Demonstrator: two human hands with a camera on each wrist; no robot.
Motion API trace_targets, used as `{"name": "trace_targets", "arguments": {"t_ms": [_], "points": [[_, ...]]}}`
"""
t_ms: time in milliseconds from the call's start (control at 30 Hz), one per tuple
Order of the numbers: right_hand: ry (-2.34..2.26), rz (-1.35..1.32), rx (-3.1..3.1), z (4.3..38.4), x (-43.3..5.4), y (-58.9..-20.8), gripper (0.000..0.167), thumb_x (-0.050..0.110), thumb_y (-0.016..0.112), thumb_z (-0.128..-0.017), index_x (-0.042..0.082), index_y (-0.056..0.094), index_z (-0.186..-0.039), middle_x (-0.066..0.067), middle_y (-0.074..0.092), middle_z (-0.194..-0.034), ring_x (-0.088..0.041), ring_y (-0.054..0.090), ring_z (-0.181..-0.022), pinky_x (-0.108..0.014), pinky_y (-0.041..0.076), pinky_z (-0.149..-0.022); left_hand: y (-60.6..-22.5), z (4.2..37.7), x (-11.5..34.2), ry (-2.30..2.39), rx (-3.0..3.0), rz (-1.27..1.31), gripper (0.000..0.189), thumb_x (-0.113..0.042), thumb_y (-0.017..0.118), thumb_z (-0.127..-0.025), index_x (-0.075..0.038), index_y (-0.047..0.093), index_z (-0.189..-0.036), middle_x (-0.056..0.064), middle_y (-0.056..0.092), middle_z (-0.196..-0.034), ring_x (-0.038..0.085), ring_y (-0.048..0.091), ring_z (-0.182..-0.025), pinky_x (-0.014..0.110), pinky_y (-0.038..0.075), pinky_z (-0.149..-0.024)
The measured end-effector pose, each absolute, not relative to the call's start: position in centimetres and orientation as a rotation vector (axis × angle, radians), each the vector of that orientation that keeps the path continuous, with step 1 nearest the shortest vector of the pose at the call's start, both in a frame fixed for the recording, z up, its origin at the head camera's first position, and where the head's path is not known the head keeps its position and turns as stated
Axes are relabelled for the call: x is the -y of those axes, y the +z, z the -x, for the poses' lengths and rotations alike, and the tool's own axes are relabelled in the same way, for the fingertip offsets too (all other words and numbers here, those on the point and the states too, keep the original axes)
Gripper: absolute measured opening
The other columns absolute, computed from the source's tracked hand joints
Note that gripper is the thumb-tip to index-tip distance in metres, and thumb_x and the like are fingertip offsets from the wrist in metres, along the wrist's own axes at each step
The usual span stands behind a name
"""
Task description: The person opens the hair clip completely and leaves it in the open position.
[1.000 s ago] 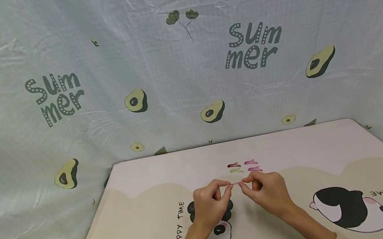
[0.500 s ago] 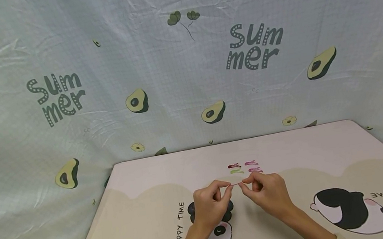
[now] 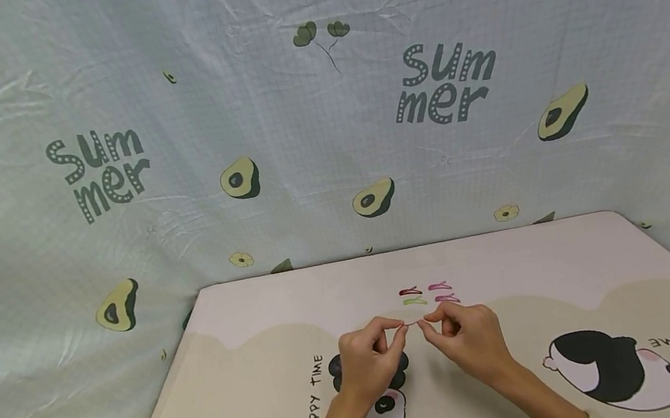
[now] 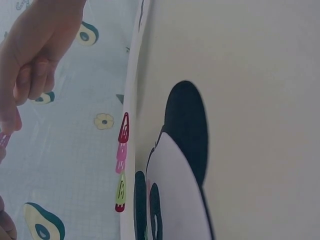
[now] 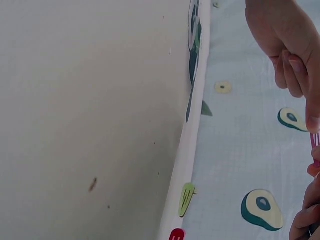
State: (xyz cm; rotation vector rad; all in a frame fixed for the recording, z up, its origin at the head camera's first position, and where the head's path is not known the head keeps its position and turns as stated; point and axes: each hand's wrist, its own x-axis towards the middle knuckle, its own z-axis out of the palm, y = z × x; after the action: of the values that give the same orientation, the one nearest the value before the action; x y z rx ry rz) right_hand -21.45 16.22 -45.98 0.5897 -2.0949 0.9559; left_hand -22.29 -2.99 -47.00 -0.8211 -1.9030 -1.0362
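Note:
Between both hands, above the table, is a pink snap hair clip (image 3: 412,322); only its middle shows in the head view. My left hand (image 3: 369,352) pinches one end between thumb and index finger, and my right hand (image 3: 467,334) pinches the other end the same way. The left wrist view catches part of the held clip (image 4: 4,140) at its left edge. In the right wrist view the clip (image 5: 315,145) appears at the right edge. Just beyond the fingertips lie a dark red hair clip (image 3: 410,291), a green one (image 3: 414,301) and two pink-purple clips (image 3: 440,286).
The table (image 3: 259,394) has a pale cover printed with a panda (image 3: 382,415), a black-and-white animal (image 3: 612,370) and lettering. Behind its far edge hangs a light curtain (image 3: 293,100) with avocado and "summer" prints.

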Motion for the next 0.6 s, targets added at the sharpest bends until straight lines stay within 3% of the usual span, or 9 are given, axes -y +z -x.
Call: {"name": "trace_targets", "arguments": {"t_ms": [300, 600], "points": [[0.966, -0.59, 2.089, 21.4, -16.15, -45.95, 0.021, 0.002, 0.09, -0.068, 0.013, 0.072, -0.071, 0.016, 0.042, -0.047, 0.014, 0.026, -0.051, -0.009, 0.022, -0.048, -46.99, 22.23, 2.99, -1.032, 1.911, 0.821, 0.009, -0.004, 0.081, -0.084, -0.01, 0.077, -0.089, -0.006, 0.038, -0.045, -0.011, 0.022, -0.05, 0.008, 0.019, -0.044], [0.971, -0.595, 2.085, 21.52, -16.29, -46.12, 0.022, 0.001, 0.089, -0.068, 0.013, 0.072, -0.07, 0.016, 0.041, -0.048, 0.014, 0.026, -0.051, -0.009, 0.022, -0.049, -47.11, 22.18, 2.92, -1.025, 1.918, 0.836, 0.005, -0.012, 0.077, -0.091, -0.009, 0.077, -0.088, -0.007, 0.039, -0.045, -0.01, 0.023, -0.047, 0.009, 0.02, -0.043]]}}
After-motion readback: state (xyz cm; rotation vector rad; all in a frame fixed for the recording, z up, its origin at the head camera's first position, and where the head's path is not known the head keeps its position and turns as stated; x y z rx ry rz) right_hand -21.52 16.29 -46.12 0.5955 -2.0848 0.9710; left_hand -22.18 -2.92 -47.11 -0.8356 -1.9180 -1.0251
